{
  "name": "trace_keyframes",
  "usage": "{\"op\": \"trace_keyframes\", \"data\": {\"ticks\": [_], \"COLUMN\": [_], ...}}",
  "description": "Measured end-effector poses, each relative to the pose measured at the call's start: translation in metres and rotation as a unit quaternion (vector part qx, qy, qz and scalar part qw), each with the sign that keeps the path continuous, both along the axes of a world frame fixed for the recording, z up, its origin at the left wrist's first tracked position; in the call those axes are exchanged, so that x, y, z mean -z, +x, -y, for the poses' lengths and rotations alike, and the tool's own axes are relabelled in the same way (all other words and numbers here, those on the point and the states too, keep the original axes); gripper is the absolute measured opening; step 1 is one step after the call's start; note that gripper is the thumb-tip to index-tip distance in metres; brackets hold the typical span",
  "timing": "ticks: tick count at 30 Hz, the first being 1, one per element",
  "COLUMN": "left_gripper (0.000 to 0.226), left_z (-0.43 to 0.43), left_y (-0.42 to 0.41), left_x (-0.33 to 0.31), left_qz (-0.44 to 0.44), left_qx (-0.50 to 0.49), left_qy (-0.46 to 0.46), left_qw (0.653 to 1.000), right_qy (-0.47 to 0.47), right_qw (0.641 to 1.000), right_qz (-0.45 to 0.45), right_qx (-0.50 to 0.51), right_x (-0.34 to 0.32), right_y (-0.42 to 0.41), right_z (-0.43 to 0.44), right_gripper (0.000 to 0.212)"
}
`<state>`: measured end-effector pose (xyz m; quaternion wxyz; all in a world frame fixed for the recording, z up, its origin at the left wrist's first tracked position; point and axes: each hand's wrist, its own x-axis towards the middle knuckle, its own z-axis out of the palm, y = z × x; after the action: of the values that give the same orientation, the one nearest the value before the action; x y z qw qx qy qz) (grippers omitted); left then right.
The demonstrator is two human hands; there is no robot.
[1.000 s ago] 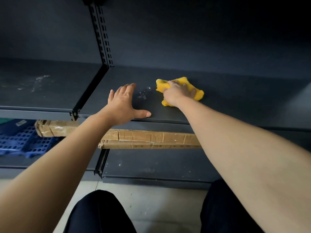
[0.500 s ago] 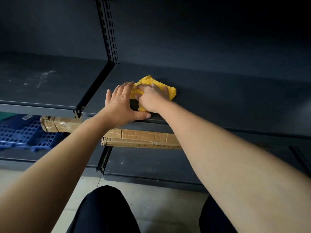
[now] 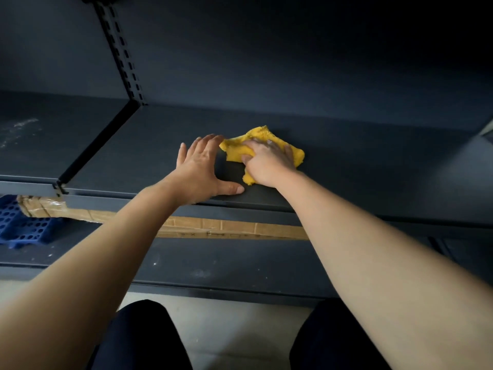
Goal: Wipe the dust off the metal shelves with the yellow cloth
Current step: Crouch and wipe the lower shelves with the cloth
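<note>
The yellow cloth [image 3: 260,134] lies bunched on the dark metal shelf [image 3: 373,166], near its middle. My right hand [image 3: 269,161] lies on top of the cloth, fingers bent into it and thumb hooked over a fold. Flat on the shelf just left of the cloth is my left hand [image 3: 202,169], fingers straight, its fingertips reaching the cloth's left corner and its thumb along the front edge.
The neighbouring shelf on the left carries a pale dust smear [image 3: 16,129]. A slotted upright [image 3: 120,49] divides the two bays. On the lower shelf [image 3: 213,263] lie a long cardboard box [image 3: 234,228] and a blue perforated crate [image 3: 21,228]. My knees are below.
My right hand swept the cloth leftward over the white dust patch between my hands, which no longer shows. The cloth now meets my left fingertips. My left hand stayed flat.
</note>
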<state>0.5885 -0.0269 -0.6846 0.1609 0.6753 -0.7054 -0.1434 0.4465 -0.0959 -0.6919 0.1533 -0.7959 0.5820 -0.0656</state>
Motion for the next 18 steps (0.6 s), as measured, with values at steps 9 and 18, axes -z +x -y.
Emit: {"op": "trace_keyframes", "data": {"ticks": [9, 18], "left_gripper": [0.104, 0.099], "left_z": [0.014, -0.004], "left_y": [-0.066, -0.032], "left_x": [-0.011, -0.008], "left_qz": [0.015, 0.022], "left_qx": [-0.018, -0.081], "left_qy": [0.001, -0.028], "left_qw": [1.0, 0.996], "right_qy": [0.0, 0.018], "right_qw": [1.0, 0.999], "right_qz": [-0.022, -0.03], "right_qx": [0.008, 0.041], "right_x": [0.005, 0.004], "right_y": [-0.058, -0.032], "right_z": [0.016, 0.027], "right_gripper": [0.048, 0.05]}}
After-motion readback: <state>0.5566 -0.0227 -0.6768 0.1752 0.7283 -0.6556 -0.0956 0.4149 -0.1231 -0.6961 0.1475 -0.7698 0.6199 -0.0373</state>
